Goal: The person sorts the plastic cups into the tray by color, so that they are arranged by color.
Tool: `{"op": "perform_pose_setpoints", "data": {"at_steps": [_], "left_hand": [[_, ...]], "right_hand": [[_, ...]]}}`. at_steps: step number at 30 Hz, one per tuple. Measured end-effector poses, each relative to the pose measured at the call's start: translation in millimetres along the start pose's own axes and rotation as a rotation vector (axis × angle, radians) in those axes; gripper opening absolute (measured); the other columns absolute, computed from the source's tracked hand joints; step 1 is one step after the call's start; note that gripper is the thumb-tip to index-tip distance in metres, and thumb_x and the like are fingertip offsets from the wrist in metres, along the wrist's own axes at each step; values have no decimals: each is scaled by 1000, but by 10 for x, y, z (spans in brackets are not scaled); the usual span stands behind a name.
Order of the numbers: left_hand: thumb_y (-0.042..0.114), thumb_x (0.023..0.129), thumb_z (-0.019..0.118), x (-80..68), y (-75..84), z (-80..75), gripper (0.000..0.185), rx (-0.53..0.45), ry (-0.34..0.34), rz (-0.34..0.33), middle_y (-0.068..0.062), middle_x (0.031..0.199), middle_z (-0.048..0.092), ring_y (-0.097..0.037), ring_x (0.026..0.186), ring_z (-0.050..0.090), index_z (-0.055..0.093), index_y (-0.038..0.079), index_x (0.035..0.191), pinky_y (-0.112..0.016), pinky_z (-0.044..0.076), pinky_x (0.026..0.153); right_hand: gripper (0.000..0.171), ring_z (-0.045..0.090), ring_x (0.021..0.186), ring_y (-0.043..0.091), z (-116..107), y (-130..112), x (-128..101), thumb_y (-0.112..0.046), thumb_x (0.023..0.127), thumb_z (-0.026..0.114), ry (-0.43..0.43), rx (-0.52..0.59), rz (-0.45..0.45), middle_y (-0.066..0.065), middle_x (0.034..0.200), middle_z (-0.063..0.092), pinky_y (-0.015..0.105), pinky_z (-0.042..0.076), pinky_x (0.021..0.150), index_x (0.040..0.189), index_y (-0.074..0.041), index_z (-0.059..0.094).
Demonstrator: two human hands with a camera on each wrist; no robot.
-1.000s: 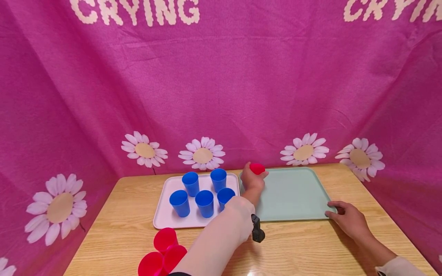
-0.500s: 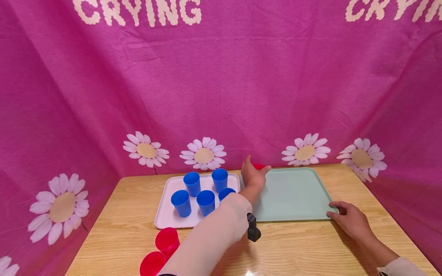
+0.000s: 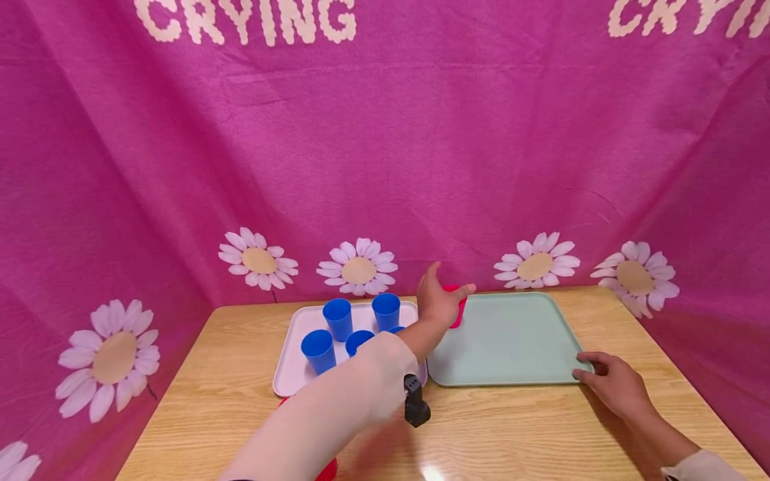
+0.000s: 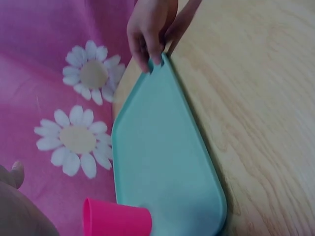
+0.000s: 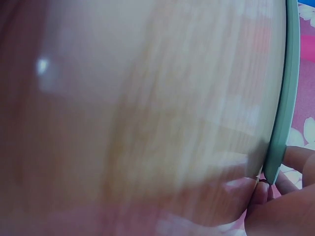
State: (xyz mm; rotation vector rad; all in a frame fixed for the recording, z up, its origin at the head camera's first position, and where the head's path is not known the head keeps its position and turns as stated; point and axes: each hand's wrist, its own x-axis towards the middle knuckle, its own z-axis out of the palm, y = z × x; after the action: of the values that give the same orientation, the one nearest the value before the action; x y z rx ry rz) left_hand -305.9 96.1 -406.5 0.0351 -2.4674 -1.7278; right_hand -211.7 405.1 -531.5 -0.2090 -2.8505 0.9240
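Observation:
A red cup (image 3: pixel 459 312) stands on the far left corner of the green tray (image 3: pixel 511 341). My left hand (image 3: pixel 442 302) is just beside it, thumb and fingers spread, and the cup stands free. In the left wrist view the cup (image 4: pixel 115 219) sits on the tray (image 4: pixel 162 147), apart from my left hand (image 4: pixel 12 206). My right hand (image 3: pixel 609 382) holds the tray's near right corner, fingers curled on the rim. The left wrist view shows those fingers (image 4: pixel 147 54) over the corner. The right wrist view shows fingertips (image 5: pixel 285 206) at the tray's edge (image 5: pixel 283 123).
A white tray (image 3: pixel 291 374) left of the green one holds several blue cups (image 3: pixel 338 317). More red cups (image 3: pixel 327 471) at the near left are mostly hidden by my left sleeve. The wooden table (image 3: pixel 511 427) is enclosed by a pink daisy cloth (image 3: pixel 385 167).
My left hand set the red cup down on the green tray's far left corner and spread its fingers off it. The right hand stayed on the tray's corner.

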Motion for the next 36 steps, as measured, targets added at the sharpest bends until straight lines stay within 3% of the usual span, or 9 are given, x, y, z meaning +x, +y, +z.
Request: {"op": "perform_pose_setpoints", "data": {"at_steps": [13,16,20,23,36], "left_hand": [[27,87,85,-303,172,-551,78,-66,-217,65,-10,149,55,-32,136,52,48,17,154,-41,53,102],[23,88,84,-362,162,-714,77,-113,-269,79,-9,152,53,-33,139,50,47,14,154,-43,49,107],[15,90,81,-420,84,-952,74,-220,-354,86,-10,156,49,-35,146,43,45,8,154,-48,37,118],[12,92,79,-446,4,-1131,72,-258,-405,91,-12,158,46,-35,148,40,43,7,155,-48,34,119],[10,93,77,-599,-219,-1821,71,-217,-494,108,-11,160,43,-33,150,38,44,9,156,-48,36,115]], "right_hand": [[41,63,92,30,2,17,7,-20,91,78,11,-4,-8,29,111,69,40,46,76,121,7,68],[40,63,92,30,13,27,10,-20,91,78,11,-3,-11,29,112,69,40,46,76,120,7,68],[40,63,93,31,23,32,10,-19,91,78,13,-3,-15,30,113,69,40,46,76,120,7,68],[40,63,92,29,19,26,6,-19,91,78,15,-2,-18,30,112,69,40,46,76,119,7,69],[39,61,88,23,8,-3,-7,-19,90,78,17,7,-16,27,107,70,38,46,74,118,7,69]]}}
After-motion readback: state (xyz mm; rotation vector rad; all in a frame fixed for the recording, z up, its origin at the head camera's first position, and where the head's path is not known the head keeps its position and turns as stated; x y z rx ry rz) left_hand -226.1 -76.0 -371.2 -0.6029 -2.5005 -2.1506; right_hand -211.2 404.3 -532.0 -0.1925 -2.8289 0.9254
